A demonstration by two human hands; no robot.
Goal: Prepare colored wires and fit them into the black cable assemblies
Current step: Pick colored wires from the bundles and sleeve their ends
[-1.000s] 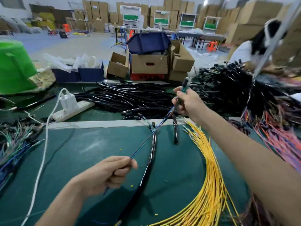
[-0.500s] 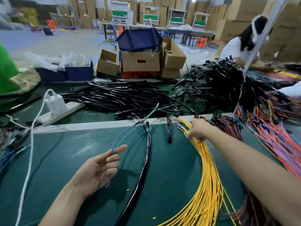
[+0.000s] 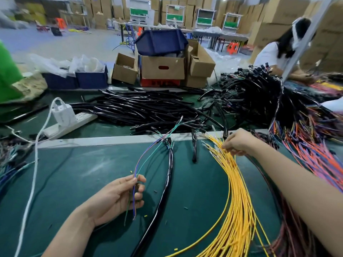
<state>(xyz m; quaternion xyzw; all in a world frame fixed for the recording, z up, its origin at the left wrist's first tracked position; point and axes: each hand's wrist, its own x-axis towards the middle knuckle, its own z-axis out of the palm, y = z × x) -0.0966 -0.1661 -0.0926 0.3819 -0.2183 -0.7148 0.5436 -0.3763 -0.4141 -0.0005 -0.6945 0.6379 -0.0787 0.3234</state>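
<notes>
Green mat (image 3: 83,182): spread across the bench. Black cable heap (image 3: 144,110): piled beyond the mat's far edge. Yellow wire bundle (image 3: 236,201): fanned over the mat at right. Black cable assembly (image 3: 167,186): laid lengthwise at centre. Right hand (image 3: 239,142): fingers curled, yellow wires pinched near their far ends. Left hand (image 3: 115,197): purple and green wires (image 3: 142,162) pinched between thumb and fingertips, led up to the assembly's far end.

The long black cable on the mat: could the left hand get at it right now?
Probably yes: the black cable lies just beside the left hand, nothing between them. But that hand pinches thin coloured wires, so gripping would be awkward.
</notes>
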